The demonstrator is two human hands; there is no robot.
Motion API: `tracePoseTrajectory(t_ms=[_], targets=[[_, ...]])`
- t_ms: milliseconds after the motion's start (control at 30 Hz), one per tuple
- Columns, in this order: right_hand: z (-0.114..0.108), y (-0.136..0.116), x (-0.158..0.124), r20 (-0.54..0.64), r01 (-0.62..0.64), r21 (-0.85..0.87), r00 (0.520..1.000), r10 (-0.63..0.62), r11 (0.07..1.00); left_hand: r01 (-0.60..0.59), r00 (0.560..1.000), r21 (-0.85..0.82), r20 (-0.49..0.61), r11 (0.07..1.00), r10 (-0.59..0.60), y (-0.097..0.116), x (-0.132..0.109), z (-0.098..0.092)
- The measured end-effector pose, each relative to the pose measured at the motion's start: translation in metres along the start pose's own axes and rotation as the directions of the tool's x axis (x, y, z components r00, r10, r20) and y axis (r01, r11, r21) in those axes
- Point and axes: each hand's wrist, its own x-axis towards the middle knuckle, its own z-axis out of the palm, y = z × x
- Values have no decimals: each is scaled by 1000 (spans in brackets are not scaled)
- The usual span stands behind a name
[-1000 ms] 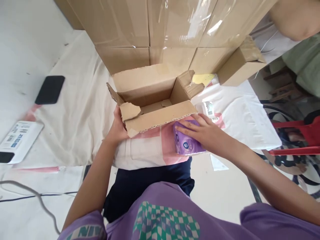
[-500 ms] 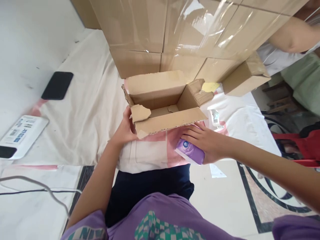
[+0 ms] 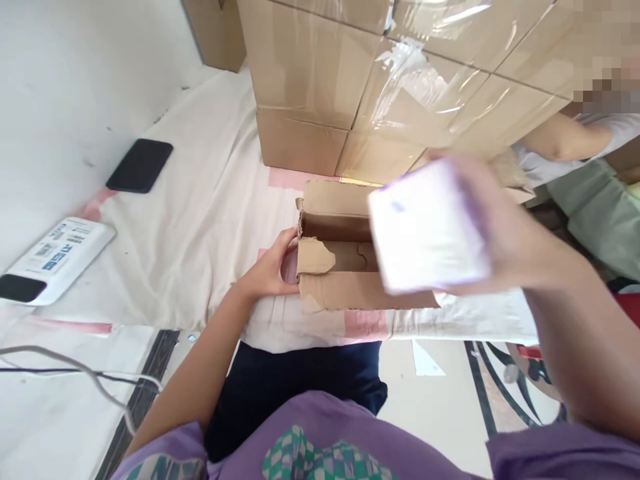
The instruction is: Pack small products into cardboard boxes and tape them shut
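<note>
An open cardboard box with torn flaps lies on the cloth-covered table in front of me. My left hand grips its left end, thumb at the near corner and fingers at the far one. Above the box's right end, my right hand holds up a white tissue pack with purple edges. Motion blurs this pack, and its pale broad face is turned to me. It hides the right part of the box. The box's inside shows bare cardboard on the visible left side.
Behind the box stands a tall stack of cardboard boxes wrapped in clear film. To the left lie a black flat pad and a white labelled device. Grey cables run at lower left. Another person's arm is at far right.
My right hand has lifted the pack from the table's near edge to above the box's right end. My left hand stays on the box, and the view has shifted.
</note>
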Motion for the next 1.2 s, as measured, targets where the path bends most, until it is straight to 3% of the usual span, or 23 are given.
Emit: tracePoseTrajectory(t_ms=[33,100,200,367,467,633,833,933,1033,1100,1200], targets=[[6,0,12,127,50,-27,991,-46,998,17,1000,7,8,1000,-17,1,-1,0],[21,-4,31,386,139,-85,918,-96,987,44,999,18,22,999,-44,0,-2,-1],[38,-13,45,527,156,-182,849,-38,971,44,998,-7,42,999,-44,-3,-4,-3],[57,-32,47,483,128,-407,870,94,905,26,998,-57,56,998,-23,-4,-3,-3],[71,-40,50,507,106,-433,850,145,895,12,999,-27,41,1000,-11,-1,-2,-3],[96,-39,56,583,162,-424,801,133,891,-15,999,-39,37,999,17,0,-1,-2],[123,-38,60,618,217,-391,782,80,894,-4,1000,-7,7,1000,4,1,-2,-3],[122,-35,62,629,193,-355,773,80,915,10,1000,-18,12,1000,-9,5,-2,-3],[104,-20,56,649,39,-189,755,95,981,-7,1000,-70,23,998,8,8,-1,-3],[90,-3,46,606,-111,-25,789,103,994,-15,999,-87,31,996,17,8,0,-4],[82,20,27,397,-244,158,903,165,957,-20,998,-73,50,997,24,4,-1,-6]])
